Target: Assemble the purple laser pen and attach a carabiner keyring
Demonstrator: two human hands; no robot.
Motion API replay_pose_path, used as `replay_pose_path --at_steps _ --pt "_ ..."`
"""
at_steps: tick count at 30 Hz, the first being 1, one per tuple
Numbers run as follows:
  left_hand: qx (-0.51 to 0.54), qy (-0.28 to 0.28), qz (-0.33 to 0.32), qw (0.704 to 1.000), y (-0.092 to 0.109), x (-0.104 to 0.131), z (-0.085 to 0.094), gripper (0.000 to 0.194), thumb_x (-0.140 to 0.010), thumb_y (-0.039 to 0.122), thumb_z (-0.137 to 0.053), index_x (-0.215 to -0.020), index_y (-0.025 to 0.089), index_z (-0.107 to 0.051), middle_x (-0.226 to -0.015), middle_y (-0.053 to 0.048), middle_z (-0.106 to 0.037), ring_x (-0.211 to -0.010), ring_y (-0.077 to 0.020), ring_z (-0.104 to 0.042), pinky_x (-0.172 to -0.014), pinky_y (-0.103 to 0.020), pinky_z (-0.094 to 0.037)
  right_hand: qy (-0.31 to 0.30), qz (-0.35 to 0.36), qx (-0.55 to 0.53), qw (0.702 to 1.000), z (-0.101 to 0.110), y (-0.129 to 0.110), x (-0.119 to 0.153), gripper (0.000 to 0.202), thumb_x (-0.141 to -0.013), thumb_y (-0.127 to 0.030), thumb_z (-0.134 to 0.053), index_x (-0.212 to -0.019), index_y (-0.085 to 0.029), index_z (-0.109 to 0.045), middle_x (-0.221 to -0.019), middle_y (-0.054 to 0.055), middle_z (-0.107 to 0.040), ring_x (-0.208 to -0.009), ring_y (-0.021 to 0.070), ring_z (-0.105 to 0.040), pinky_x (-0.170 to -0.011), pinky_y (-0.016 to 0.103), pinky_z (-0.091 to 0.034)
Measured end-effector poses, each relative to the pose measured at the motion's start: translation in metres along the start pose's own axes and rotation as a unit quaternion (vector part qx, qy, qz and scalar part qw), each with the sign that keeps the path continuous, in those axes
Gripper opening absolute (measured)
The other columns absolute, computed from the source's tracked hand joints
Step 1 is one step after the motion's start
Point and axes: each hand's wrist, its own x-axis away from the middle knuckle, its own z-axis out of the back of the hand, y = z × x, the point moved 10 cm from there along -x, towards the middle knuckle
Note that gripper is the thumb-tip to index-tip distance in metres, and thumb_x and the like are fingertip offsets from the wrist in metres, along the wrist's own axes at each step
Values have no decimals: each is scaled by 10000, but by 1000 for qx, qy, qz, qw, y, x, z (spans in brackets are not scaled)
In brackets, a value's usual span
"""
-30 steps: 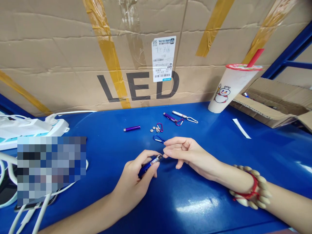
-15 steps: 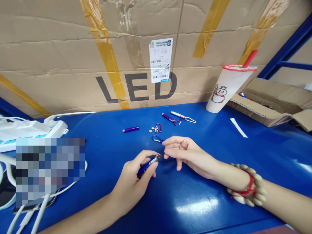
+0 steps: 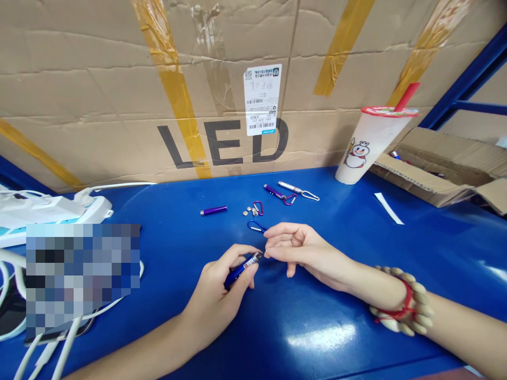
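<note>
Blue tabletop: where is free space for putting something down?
Bare blue tabletop lies between the paper strip and the right hand, and near the front edge. Crowded: button cells and carabiners behind the hands; cables at left.

— What colours are those little torches?
— One blue torch [image 3: 240, 269], one purple tube [image 3: 213, 210], all on a glossy blue table [image 3: 178, 232].
— And the cup?
— White cup [image 3: 366, 150], red lid and straw, snowman print, at the table's far edge.
</note>
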Motion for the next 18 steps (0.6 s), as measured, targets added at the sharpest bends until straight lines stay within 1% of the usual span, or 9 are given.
replay_pose_path --at_steps 5,13,18 --pt "-2 1 -2 1000 -1 2 0 212 -905 300 -430 -1042 185 -546 -614 48 -555 -578 -86 -516 -578 -183 -391 8 -6 -3 1000 2 1 0 334 -595 -218 -816 -897 -163 -685 -785 3 -652 -659 83 -616 -400 96 -487" --pt "-4 -7 2 1000 0 1 -1 219 -898 291 -425 -1037 173 -546 -615 42 -563 -581 -88 -524 -562 -174 -397 17 -12 -17 1000 3 4 -1 375 -568 -203 -830 -911 -154 -688 -772 -1 -624 -647 73 -597 -390 89 -481" --pt "-3 -11 10 1000 -1 1 -1 233 -894 299 -418 -1043 170 -542 -622 37 -564 -586 -93 -526 -537 -174 -390 13 -5 -25 1000 3 2 -1 335 -581 -203 -821 -887 -153 -693 -759 -4 -640 -609 67 -602 -390 94 -484"
